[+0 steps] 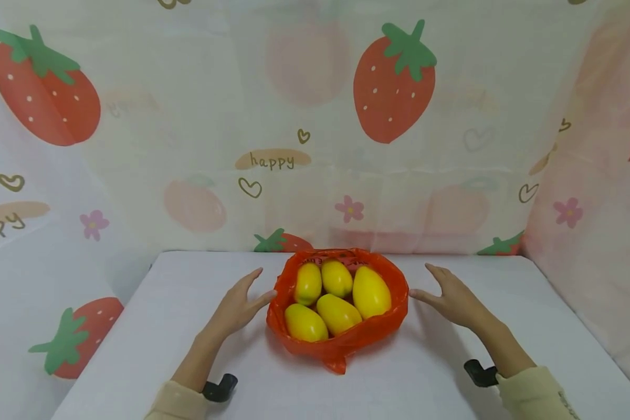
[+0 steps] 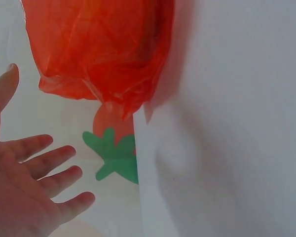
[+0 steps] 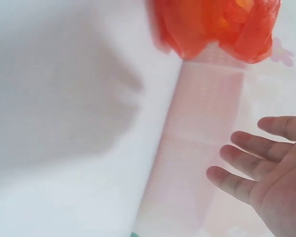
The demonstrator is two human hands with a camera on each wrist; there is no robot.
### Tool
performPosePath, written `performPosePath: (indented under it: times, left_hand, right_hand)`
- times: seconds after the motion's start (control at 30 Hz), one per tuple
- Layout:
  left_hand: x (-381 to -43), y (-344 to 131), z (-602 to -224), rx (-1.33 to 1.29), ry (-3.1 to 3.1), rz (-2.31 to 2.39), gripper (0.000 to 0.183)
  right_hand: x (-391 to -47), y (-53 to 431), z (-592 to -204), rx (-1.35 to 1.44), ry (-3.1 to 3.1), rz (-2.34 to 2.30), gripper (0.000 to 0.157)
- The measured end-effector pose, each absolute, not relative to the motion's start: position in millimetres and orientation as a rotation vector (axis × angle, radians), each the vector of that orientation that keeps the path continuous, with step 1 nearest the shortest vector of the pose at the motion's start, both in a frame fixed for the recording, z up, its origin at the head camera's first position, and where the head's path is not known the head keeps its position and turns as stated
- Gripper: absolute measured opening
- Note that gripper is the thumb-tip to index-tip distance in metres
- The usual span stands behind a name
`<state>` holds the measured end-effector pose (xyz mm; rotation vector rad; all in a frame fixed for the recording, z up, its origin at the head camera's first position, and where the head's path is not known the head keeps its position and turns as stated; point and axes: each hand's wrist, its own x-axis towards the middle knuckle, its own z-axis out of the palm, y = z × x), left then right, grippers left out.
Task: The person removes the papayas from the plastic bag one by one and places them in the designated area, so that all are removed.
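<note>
A red plastic bag (image 1: 315, 349) stands with its mouth spread wide in the middle of the table. Inside lie several smooth yellow mangoes (image 1: 371, 293), the largest at the right. To the bag's left is my left hand (image 1: 237, 307), fingers extended and thumb tip right at the bag's side. My right hand (image 1: 454, 298) mirrors it on the other side, its thumb near the rim. Each wrist view shows spread fingers with nothing in them, the left hand (image 2: 27, 190) and the right hand (image 3: 271, 170) below the bag's red wall.
The white table (image 1: 189, 280) ends at the back against a curtain (image 1: 315, 198) printed with strawberries, hearts and flowers. Similar cloth hangs along both sides. A black wrist mount (image 1: 220, 388) is on the left forearm, another black mount (image 1: 480, 373) on the right.
</note>
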<state>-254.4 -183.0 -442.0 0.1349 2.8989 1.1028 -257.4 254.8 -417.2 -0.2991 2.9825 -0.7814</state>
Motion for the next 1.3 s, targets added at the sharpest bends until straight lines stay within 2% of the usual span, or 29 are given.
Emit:
performPosePath:
  times: [0.87, 1.3]
  left_hand:
    - [-261, -158, -448, 0.159, 2.886, 1.286, 0.068]
    - [-262, -151, -451, 0.118, 2.880, 1.306, 0.062]
  right_hand:
    - [-262, 231, -390, -0.429, 2.950, -0.854, 0.089]
    - [-265, 216, -384, -0.467, 2.930, -0.871, 0.077]
